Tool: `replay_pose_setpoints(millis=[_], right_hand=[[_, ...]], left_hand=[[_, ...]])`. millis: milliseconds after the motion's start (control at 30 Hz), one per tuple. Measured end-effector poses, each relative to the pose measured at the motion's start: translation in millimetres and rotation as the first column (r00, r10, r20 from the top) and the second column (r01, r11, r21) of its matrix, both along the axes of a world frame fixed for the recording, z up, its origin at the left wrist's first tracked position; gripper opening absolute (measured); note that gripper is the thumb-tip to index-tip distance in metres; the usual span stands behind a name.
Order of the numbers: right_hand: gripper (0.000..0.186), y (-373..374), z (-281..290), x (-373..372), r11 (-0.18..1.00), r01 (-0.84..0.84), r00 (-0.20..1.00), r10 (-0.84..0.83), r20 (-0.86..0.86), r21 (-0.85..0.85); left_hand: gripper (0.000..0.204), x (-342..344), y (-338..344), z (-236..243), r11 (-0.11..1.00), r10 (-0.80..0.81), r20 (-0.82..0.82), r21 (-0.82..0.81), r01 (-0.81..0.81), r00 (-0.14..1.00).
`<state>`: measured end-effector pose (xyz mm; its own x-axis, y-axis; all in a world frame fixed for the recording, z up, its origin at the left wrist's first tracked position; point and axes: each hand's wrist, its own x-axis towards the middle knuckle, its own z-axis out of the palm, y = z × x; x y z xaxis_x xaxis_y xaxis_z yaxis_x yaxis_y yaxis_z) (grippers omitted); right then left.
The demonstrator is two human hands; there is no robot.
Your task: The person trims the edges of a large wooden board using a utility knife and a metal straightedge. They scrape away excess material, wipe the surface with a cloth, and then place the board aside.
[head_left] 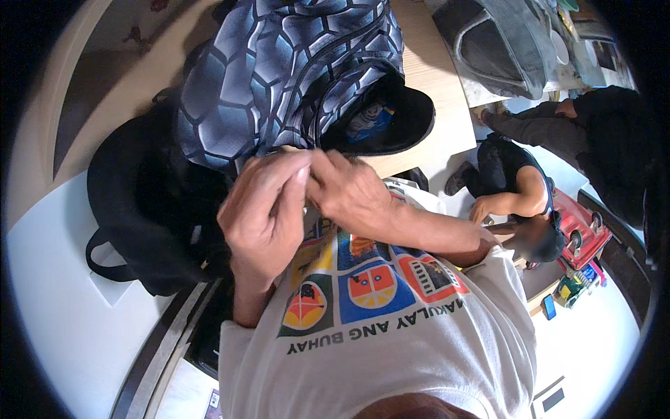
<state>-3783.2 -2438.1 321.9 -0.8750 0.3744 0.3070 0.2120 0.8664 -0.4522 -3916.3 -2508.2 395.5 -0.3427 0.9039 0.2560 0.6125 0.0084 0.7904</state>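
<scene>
A grey-blue backpack with a black hexagon pattern lies in front of me. One of its pockets gapes open on the right, showing a black lining and a blue-and-white packet inside. My left hand is closed at the backpack's near edge, its fingers pinched together. Right beside it, my right hand has its fingers curled in against the left ones. Whatever the fingertips hold is hidden between the two hands.
Under the backpack is a light wooden table. A black bag with a strap loop sits at the left. To the right, a person crouches near a red wheeled case, and another person stands. A grey bag is at the far right.
</scene>
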Motion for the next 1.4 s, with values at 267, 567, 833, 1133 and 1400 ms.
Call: replay_pose_setpoints(millis=[267,567,833,1133,1400], right_hand=[[0.024,33,-26,-18,0.987,0.044,0.974,-0.077,0.214,0.154],[0.027,23,6,2,0.996,0.036,0.999,-0.034,0.019,-0.085],[0.029,3,3,-4,0.948,0.125,0.971,-0.178,-0.162,-0.293],[0.023,33,13,-4,0.947,0.217,0.904,-0.286,-0.317,-0.235],[0.015,139,-24,30,0.634,0.532,0.724,-0.684,-0.087,-0.561]], left_hand=[[0.020,8,-50,-82,0.924,0.218,0.292,-0.370,-0.100,0.931],[0.043,11,-20,-118,0.981,0.190,-0.010,-0.028,-0.191,0.982],[0.042,6,-17,-142,0.990,0.054,-0.110,0.133,-0.039,0.992],[0.022,14,-16,-147,0.979,0.187,-0.224,0.123,-0.163,0.956],[0.019,15,-40,-123,0.979,0.203,-0.108,0.018,-0.202,0.973]])
